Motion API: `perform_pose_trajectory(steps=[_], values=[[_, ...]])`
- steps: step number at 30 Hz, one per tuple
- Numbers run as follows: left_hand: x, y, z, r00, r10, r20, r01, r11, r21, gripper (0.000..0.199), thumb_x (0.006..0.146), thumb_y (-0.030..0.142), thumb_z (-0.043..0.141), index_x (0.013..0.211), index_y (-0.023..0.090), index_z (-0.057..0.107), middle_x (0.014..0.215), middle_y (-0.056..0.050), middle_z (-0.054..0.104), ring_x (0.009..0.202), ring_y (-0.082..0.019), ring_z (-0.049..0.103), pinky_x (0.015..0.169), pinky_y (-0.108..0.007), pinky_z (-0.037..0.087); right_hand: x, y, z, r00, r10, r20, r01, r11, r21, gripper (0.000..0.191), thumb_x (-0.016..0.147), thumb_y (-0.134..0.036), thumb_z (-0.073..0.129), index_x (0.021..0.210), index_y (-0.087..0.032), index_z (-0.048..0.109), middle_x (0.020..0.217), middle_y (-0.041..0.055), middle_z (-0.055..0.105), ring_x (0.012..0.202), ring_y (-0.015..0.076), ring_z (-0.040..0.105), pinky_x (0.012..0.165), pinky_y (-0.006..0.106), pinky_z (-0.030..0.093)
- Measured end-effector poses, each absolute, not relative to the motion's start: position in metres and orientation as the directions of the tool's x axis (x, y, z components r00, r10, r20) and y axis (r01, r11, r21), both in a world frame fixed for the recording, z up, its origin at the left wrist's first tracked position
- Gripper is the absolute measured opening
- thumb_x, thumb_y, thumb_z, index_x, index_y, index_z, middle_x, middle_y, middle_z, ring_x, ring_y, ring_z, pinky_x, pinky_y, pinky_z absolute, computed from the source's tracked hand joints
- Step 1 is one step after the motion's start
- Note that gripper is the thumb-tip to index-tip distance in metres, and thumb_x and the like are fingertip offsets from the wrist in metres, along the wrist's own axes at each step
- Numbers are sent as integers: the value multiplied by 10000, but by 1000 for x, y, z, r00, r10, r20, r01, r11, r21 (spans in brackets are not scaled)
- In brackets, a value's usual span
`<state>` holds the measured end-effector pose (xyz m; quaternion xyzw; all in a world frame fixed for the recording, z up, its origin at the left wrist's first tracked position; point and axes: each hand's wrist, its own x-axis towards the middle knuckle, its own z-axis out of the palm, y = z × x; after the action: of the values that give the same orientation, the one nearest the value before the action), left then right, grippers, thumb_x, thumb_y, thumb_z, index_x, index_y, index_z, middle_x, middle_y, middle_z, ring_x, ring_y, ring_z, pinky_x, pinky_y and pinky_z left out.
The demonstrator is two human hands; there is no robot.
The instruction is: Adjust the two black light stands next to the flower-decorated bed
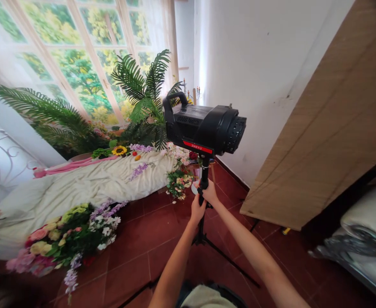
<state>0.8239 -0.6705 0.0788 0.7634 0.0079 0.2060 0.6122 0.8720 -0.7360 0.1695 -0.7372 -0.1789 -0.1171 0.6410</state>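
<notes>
A black studio light (194,126) with a red label tops a black light stand (201,224), its round vented front facing right. My left hand (198,208) is wrapped round the stand's pole below the light. Just above and to the right, my right hand (210,193) is closed at the pole's joint, by a clamp or knob that my fingers partly hide. Below, the stand's legs spread over the red tiles, one toward the lower left and one toward the lower right.
On the left lies a bed with a cream blanket (88,182), with bunches of artificial flowers (63,235) along its side. Palm fronds (146,85) stand by the window. A tan panel (319,119) leans at the right, near a silver-framed cushioned seat (367,239).
</notes>
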Motion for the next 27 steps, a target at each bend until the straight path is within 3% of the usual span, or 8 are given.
perform_pose_trajectory(steps=[6,16,21,27], values=[[814,-673,93,919,256,299,-238,-243,940,327,806,402,517,1046,181,549,941,-61,645,880,-193,602,814,-320,452,876,-735,226,871,91,483,489,-62,-870,309,640,-409,677,664,-170,481,575,-30,494,528,94,436,505,214,378],[817,-672,98,924,280,260,-201,-223,954,360,751,487,560,937,179,578,788,-23,636,723,-157,612,694,-270,484,881,-736,342,816,189,547,538,99,-837,343,640,-446,681,676,-185,462,513,-54,478,425,74,436,431,207,370],[841,-681,97,942,302,145,-111,-127,986,388,688,526,601,736,141,601,609,-14,603,535,-132,579,525,-234,468,883,-737,349,808,219,547,538,102,-837,349,651,-467,665,696,-191,456,502,-60,474,404,77,438,417,211,360],[855,-692,99,911,405,76,-46,-84,995,405,618,530,657,564,137,577,495,-24,574,448,-132,553,459,-232,452,885,-741,320,805,226,549,555,41,-831,345,615,-454,679,651,-181,471,531,-37,505,486,92,465,492,228,391]])
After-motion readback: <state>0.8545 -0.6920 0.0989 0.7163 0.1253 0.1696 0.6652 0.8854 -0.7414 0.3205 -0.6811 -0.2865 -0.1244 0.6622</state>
